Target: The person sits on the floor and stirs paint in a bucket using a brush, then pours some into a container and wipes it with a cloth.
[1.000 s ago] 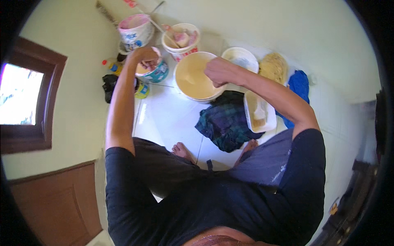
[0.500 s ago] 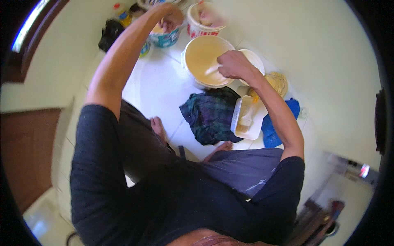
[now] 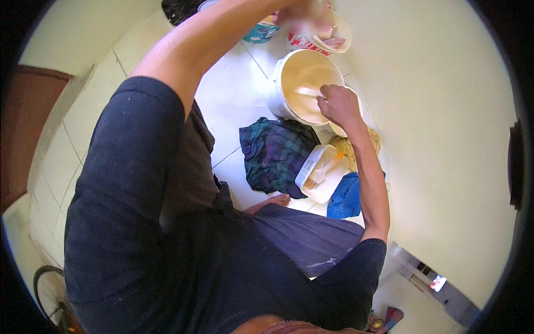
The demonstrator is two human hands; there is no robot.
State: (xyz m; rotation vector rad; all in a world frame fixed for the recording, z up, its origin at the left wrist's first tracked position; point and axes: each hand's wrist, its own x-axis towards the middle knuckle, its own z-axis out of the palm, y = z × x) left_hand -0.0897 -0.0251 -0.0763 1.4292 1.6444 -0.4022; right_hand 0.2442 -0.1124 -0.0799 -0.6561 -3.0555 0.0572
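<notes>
- The right hand [image 3: 338, 104] is closed tight around a pale stirring stick [image 3: 309, 92]. The stick goes from the fist down into the big bucket [image 3: 289, 65].
- The big bucket sits on the white tiled floor [image 3: 233, 94], right under that fist. It holds thick cream-coloured paint [image 3: 307, 78]. The paint looks smooth and all one colour, so I think the mixing is well under way. The stick is in the paint, so the stirring does not look finished.
- The left hand [image 3: 303, 14] is stretched out far past the fist, up over a smaller open tub [image 3: 334, 33]. That hand is blurry, so I cannot tell if it is closed on anything.
- Just beyond the big bucket, next to the smaller tub, stands another small pot with a teal side [image 3: 257, 33].
- A pale bowl [image 3: 346, 129] is under the right wrist, mostly hidden by it.
- Nearer to the person than the fist lies a crumpled dark checked cloth [image 3: 275, 153]. It is touching the big bucket.
- Beside the cloth, under the right forearm, lies a white oblong tray [image 3: 322, 172] with some cream paint in it.
- A blue cloth [image 3: 346, 197] lies just past the tray, close to the person's knee.
- The small tub and pot look open and in use, so more mixing may be left to do.
</notes>
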